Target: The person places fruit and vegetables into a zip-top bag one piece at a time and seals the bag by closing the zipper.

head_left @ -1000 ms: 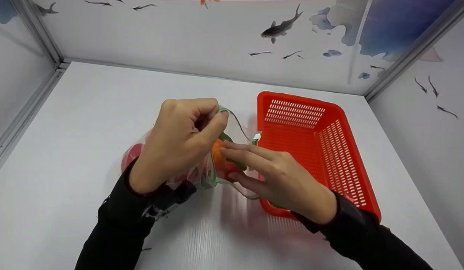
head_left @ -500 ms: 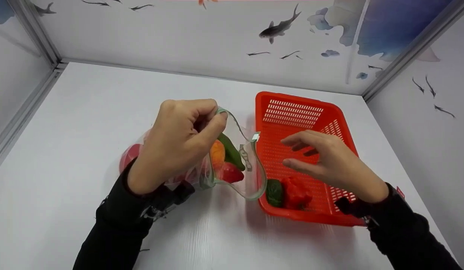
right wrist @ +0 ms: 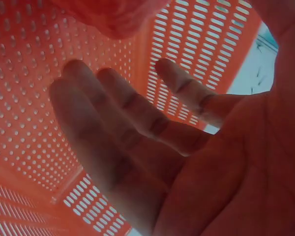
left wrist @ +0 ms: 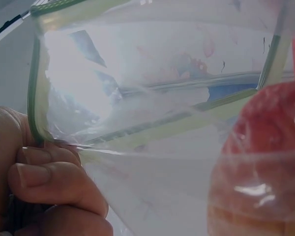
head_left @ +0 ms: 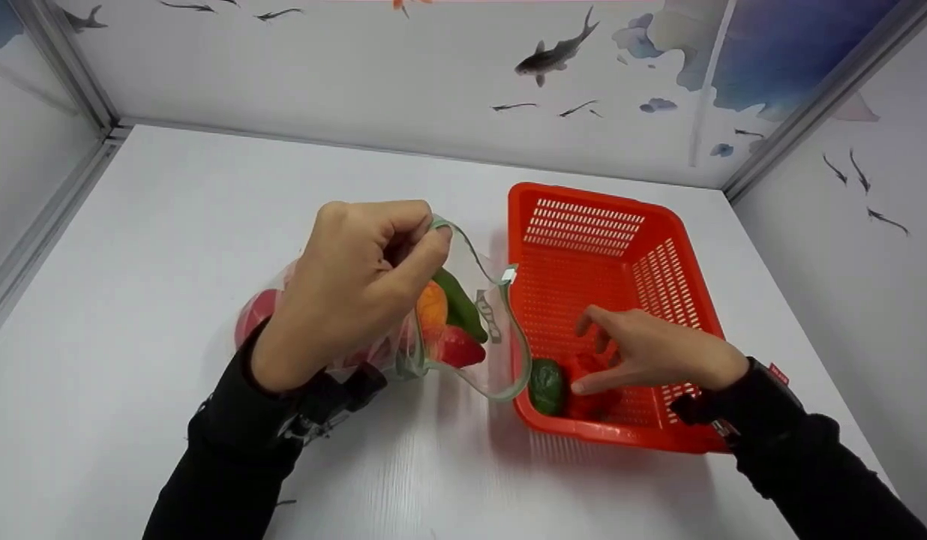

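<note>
My left hand (head_left: 351, 292) pinches the green-edged rim of a clear zip bag (head_left: 517, 337), holding its mouth up toward the right. Through the film show a long green vegetable (head_left: 463, 307), an orange piece (head_left: 432, 307) and a red one (head_left: 460, 347). In the left wrist view, curled fingers (left wrist: 54, 182) grip the bag's edge. My right hand (head_left: 651, 352) hovers inside the red basket (head_left: 561, 431), fingers spread and bent, over a red bell pepper (head_left: 587, 405) that it partly hides. Whether the thumb touches the pepper I cannot tell. Beside it lies a dark green vegetable (head_left: 547, 386).
The basket stands on the white table (head_left: 208, 187), right of the bag, its near left corner close to the bag's mouth. A pink-red item (head_left: 257, 311) shows through the bag at far left. Printed panels (head_left: 403, 82) wall in the table's back and sides.
My right hand has left the bag's contents, moved right over the basket, then lowered onto the red pepper's area. The left hand keeps its hold on the rim.
</note>
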`<state>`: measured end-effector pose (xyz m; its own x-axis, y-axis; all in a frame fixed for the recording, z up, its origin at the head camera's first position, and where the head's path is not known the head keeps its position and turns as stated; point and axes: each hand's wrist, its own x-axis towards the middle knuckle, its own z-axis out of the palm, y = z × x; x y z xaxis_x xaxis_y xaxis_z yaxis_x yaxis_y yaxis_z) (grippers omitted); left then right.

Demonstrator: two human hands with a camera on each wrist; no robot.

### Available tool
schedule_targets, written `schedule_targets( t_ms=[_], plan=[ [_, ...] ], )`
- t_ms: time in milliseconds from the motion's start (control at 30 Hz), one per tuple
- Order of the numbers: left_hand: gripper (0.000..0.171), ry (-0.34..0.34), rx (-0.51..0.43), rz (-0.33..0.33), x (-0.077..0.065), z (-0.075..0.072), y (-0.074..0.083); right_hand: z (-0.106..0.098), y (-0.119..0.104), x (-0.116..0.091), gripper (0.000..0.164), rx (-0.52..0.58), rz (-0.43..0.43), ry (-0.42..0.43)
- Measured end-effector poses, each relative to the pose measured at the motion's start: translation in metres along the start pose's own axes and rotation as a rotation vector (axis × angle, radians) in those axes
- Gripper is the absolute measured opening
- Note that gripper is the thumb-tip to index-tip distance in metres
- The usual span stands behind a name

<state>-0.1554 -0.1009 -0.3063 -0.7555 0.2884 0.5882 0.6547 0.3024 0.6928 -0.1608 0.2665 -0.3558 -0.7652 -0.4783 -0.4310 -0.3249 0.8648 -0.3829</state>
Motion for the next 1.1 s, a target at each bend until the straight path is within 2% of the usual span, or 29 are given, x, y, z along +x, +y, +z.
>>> schedule_targets(
  t_ms=[167,500,767,1100],
  plan=[
    [0.043,-0.004,0.001,0.001,0.0,-0.001,0.0,0.004,-0.003,0.005,0.07,-0.023,0.061,-0.066],
    [0.043,-0.01,-0.008,-0.006,0.0,-0.001,0.0,0.006,-0.002,0.006,0.063,-0.032,0.092,-0.102],
    [0.043,-0.011,-0.012,-0.01,-0.001,0.0,0.001,0.008,0.001,0.005,0.053,-0.073,0.093,-0.045],
    [0.043,-0.019,-0.015,-0.014,0.0,0.001,0.0,0.004,0.004,-0.009,0.046,-0.054,0.017,0.111]
  ],
)
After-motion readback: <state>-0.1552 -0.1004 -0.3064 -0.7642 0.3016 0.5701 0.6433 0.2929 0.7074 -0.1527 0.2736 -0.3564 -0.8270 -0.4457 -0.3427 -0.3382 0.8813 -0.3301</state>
